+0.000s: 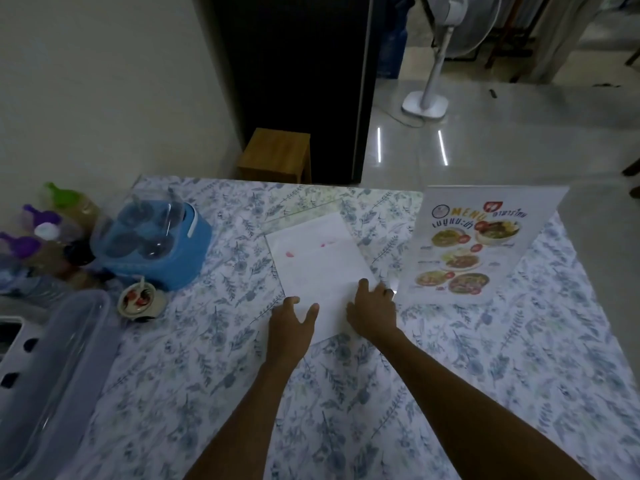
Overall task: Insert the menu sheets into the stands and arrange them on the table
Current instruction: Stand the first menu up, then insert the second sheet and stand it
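A clear acrylic menu stand (304, 216) lies flat in the middle of the floral tablecloth (221, 358), with a white menu sheet (318, 265) lying blank side up in or on it. My left hand (291, 327) rests on the sheet's near left corner, fingers spread. At the near right edge my right hand (374, 306) presses down, fingers spread too. A second stand (464, 244) stands upright at the right, showing a colourful food menu.
A blue condiment caddy (156, 244) with clear lidded jars sits at the left, bottles (45, 230) behind it, a small sauce cup (136, 299) in front. A plastic tray (45, 368) lies at the near left. Beyond the table are a wooden stool (277, 154) and a fan (429, 98).
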{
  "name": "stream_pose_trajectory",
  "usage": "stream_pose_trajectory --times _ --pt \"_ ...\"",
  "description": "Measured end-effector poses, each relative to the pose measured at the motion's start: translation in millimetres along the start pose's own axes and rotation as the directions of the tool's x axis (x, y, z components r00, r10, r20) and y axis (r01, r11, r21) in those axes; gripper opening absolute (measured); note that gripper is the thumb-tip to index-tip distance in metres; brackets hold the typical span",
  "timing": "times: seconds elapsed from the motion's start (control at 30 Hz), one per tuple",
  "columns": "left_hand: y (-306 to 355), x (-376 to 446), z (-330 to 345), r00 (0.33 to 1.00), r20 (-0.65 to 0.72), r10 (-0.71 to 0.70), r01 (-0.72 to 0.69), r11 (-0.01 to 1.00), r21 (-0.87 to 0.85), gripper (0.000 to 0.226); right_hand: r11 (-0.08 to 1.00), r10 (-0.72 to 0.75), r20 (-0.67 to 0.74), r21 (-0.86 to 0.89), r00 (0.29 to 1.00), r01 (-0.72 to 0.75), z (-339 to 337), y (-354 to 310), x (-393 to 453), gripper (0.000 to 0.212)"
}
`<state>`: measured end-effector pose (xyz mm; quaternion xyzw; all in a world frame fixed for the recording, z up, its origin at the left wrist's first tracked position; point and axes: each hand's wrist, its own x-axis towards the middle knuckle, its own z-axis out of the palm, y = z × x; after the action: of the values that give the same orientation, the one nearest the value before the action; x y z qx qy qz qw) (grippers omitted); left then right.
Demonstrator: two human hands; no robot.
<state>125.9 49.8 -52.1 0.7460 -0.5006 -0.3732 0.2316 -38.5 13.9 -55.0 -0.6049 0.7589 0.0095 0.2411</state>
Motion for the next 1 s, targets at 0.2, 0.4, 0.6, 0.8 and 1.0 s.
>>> stream_pose_trajectory --times 0.2,0.4,0.6,0.8,1.0 --pt "-9.3 7.9 -14.7 0.998 -0.033 -0.060 0.059 0.998 -0.034 0.028 0.989 0.091 0.023 0.112 0.996 -0.093 -8.4 -1.6 -0.6 0.046" --pt "-29.2 3.6 -55.1 0.997 -0.039 -0.064 0.063 0.997 -0.035 0.021 0.963 0.001 0.033 0.270 0.999 -0.010 -21.1 3.9 -28.4 0.037" --pt "-39.1 -5.9 -103.3 0.997 -0.067 0.041 -0.037 0.997 0.067 0.039 0.875 -0.046 0.059 0.484 0.997 0.012 -43.8 1.0 -61.7 0.038" --pt "-48.6 -30.6 -155.0 0.986 0.035 0.165 -0.165 0.986 0.014 0.026 0.744 -0.018 0.148 0.663 0.989 -0.085 -63.2 -1.2 -102.6 0.029" --pt "-44.2 -48.4 -197.0 0.944 0.128 0.304 -0.300 0.953 -0.050 0.021 0.695 -0.124 0.070 0.718 0.990 0.037 -95.9 -2.7 -139.9 0.020"
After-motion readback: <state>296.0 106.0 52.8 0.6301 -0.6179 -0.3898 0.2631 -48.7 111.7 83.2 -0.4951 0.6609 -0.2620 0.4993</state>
